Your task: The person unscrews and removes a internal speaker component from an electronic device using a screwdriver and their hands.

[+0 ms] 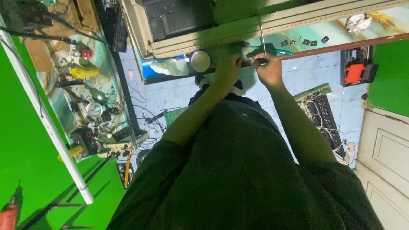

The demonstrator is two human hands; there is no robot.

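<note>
- We see right hand (267, 68) fisted round a thin metal rod (262, 32).
- Left hand (228, 64) presses the beige casing (204, 42); grip unclear.
- Teal-handled tool (272, 51) just beside the right hand.

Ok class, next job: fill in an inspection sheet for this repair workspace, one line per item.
Surface: marbled table top, a beige device casing lying on it.
Job's things: thin-shafted screwdriver upright at the casing's edge; teal-handled tool beside it.
Clutter: small dark parts, crumpled white cloth, white roll.
Hands: right hand has its fingers closed on the screwdriver; left hand at the casing's edge, blurred.
Cables: tangled wires on the side bench.
Surroundings: tiled floor, circuit board, green wall, white door.
</note>
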